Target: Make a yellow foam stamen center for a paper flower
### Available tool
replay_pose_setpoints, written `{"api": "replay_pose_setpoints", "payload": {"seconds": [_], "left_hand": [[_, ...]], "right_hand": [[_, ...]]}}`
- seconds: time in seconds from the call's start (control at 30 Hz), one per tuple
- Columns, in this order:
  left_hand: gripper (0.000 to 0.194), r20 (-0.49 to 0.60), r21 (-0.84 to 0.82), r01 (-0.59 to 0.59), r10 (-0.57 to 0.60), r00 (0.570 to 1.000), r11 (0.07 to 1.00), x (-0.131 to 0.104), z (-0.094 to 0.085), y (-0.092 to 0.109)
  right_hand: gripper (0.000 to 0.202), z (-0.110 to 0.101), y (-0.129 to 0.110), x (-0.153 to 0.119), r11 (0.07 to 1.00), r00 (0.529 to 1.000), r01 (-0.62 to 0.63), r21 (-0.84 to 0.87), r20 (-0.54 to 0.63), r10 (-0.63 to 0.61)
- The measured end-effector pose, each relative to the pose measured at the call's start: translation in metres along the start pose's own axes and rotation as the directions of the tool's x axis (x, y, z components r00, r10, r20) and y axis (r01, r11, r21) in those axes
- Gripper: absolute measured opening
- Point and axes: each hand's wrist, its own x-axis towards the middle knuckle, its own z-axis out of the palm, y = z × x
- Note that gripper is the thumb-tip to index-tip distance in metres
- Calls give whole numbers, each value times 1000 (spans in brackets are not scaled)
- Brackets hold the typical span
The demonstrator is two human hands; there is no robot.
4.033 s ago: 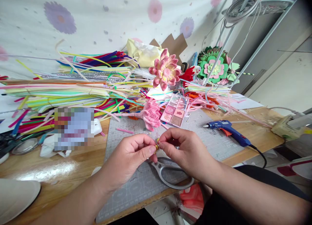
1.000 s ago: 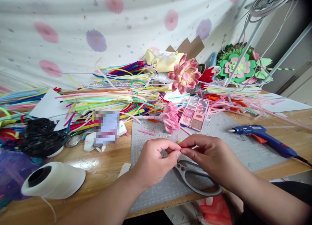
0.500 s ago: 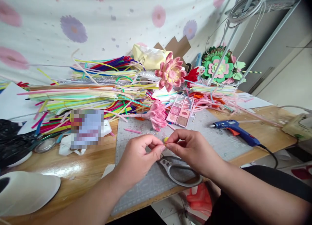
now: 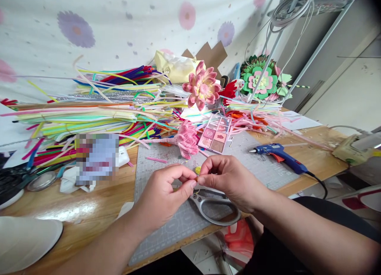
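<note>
My left hand [image 4: 169,193] and my right hand [image 4: 228,179] meet fingertip to fingertip above the grey cutting mat [image 4: 166,237]. Both pinch at something tiny, mostly hidden by the fingers; a speck of orange-brown shows between them. Just beyond the fingertips is a small round yellow piece [image 4: 198,170]; whether it is attached to what I pinch I cannot tell. Scissors [image 4: 218,209] with grey handles lie under my hands, their blades largely covered. Past them lies a pink fuzzy flower [image 4: 187,140] on a pink stem, beside a makeup palette [image 4: 214,134].
A blue glue gun [image 4: 276,154] lies at the right, its cable running off the table edge. Bundles of coloured pipe cleaners [image 4: 80,114] fill the back left. A pink-yellow flower [image 4: 202,86] stands behind. A white rounded object [image 4: 26,243] sits front left.
The whole scene has shifted slightly left as the camera turned. Both hands stay together in a pinch, with small finger movements; a bit more of the yellow piece shows.
</note>
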Motion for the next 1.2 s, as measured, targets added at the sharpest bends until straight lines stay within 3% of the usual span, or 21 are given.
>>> {"api": "replay_pose_setpoints", "payload": {"seconds": [0.27, 0.33, 0.5, 0.63, 0.77, 0.9, 1.07, 1.2], "left_hand": [[11, 71, -103, -14, 22, 997, 995, -1, -1, -1], [13, 112, -169, 8, 12, 994, 986, -1, -2, -2], [17, 169, -315, 31, 24, 985, 948, -2, -5, -7], [20, 172, -351, 39, 24, 985, 936, -2, -5, -10], [18, 134, -310, 71, -31, 991, 948, 0, -3, -8], [18, 101, -280, 112, -87, 991, 953, 2, -1, -4], [17, 24, -229, 111, -108, 994, 967, 3, -1, -3], [24, 30, -201, 95, -90, 995, 975, 4, -1, -7]], "right_hand": [[38, 1, 4, 0, 976, 993, -93, 199, 90, 76], [39, 1, 3, 0, 986, 992, -80, 144, 105, 65], [32, 1, -4, -3, 980, 996, 41, -194, 80, -26], [21, 2, -7, -5, 886, 986, 167, -433, 61, -156], [18, 2, -3, -5, 732, 934, 319, -602, 70, -349], [18, 1, -3, -7, 662, 894, 397, -636, 105, -435], [9, 2, -8, -8, 791, 940, 336, -511, 123, -319], [10, 4, -3, -8, 733, 924, 349, -584, 84, -373]]}}
